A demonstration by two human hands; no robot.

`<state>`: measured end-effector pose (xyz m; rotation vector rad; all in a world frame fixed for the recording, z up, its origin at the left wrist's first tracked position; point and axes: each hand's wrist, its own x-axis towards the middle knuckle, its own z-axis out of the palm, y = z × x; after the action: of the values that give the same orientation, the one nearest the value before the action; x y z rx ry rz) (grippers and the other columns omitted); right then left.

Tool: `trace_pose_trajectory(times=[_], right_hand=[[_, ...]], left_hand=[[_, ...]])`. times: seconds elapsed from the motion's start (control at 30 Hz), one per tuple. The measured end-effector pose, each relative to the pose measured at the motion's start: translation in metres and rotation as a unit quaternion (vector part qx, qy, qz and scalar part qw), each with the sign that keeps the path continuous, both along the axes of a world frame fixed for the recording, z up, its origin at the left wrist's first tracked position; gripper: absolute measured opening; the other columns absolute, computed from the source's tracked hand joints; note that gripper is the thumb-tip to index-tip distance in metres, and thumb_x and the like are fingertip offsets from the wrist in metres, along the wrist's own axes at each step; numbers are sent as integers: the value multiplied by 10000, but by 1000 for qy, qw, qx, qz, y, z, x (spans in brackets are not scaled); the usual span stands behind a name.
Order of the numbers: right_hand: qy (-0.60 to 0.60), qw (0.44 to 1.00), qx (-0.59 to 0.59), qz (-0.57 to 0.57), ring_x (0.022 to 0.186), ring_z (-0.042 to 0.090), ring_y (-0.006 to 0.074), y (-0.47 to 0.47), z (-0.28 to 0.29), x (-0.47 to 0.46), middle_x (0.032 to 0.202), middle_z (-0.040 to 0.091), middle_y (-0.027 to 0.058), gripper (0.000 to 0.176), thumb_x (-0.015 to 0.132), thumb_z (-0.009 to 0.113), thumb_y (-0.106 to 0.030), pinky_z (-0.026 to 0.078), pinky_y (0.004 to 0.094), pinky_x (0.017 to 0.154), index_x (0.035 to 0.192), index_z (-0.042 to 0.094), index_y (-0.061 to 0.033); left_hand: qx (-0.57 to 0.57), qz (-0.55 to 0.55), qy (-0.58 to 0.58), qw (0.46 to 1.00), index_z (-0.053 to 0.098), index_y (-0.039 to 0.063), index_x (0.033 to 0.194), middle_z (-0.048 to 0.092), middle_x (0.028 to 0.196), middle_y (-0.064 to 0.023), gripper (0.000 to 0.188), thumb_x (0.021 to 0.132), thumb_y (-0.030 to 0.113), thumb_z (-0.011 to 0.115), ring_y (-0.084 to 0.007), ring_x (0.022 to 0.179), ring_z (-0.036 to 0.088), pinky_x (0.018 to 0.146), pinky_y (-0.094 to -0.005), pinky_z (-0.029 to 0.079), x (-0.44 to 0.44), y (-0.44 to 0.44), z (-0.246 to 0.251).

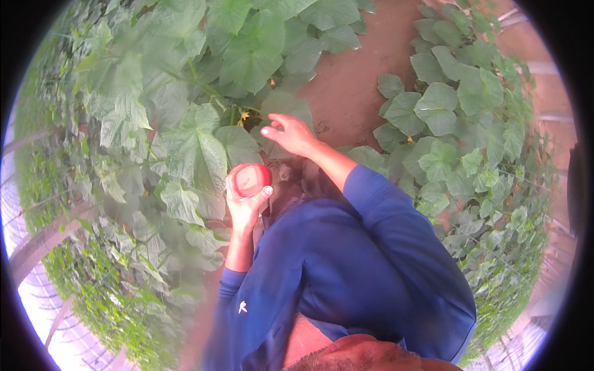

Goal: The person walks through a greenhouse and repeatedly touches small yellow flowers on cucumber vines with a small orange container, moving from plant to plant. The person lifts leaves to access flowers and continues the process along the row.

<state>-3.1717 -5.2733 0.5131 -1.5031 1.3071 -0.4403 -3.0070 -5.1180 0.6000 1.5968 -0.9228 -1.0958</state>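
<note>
My left hand (246,199) is closed around a small red container (251,180), round at its top, with a pale inside; what it holds cannot be made out. My right hand (290,133) reaches over broad green leaves with its fingers partly spread, and nothing shows in it. Just left of those fingers a yellow flower (243,118) hangs on a leafy vine (213,92). A large leaf (197,148) stands left of the red container.
Dense rows of vines rise at the left and at the right (438,109). Between them runs a strip of bare brown soil (352,83). A beam (51,236) and a pale, ribbed covering (69,338) lie at the left rim.
</note>
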Motion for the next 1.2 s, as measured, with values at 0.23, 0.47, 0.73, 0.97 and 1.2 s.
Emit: trace_pose_trajectory(times=[0.23,0.47,0.73,0.97,1.2], right_hand=[[53,990,-11,-134,1036,719,317,-25,-13,-45,1103,751,153,581,927,706,-447,558,420,910,1322,638,-26],[-1,995,25,-92,1019,730,303,-70,-47,-73,1086,762,144,462,918,707,-345,564,413,903,1279,675,-58],[8,996,80,-45,1052,722,302,-144,-70,-168,1111,758,144,432,924,698,-306,554,404,937,1272,679,-51],[33,995,93,-7,1039,717,337,-205,-84,-211,1121,748,157,406,938,679,-303,560,439,908,1249,677,-43],[50,993,79,69,1079,715,310,-234,-74,-196,1142,751,150,428,930,688,-306,554,413,942,1275,675,-53]], left_hand=[[-20,-68,18,997,543,30,1349,558,1320,-79,848,646,226,973,-213,1220,564,1075,-377,461,-13,-51,5],[-29,-77,-53,995,516,41,1379,555,1328,-91,899,635,231,982,-248,1219,565,1091,-406,449,-53,-100,0],[23,68,92,993,397,73,1481,518,1376,-96,995,672,189,965,-274,1290,508,1118,-445,420,-135,-165,6],[24,130,106,986,366,114,1503,525,1363,-90,990,705,219,944,-287,1286,515,1122,-479,406,-182,-201,21],[38,191,117,974,375,101,1492,542,1352,-101,985,693,175,947,-290,1272,528,1124,-477,407,-183,-205,18]])
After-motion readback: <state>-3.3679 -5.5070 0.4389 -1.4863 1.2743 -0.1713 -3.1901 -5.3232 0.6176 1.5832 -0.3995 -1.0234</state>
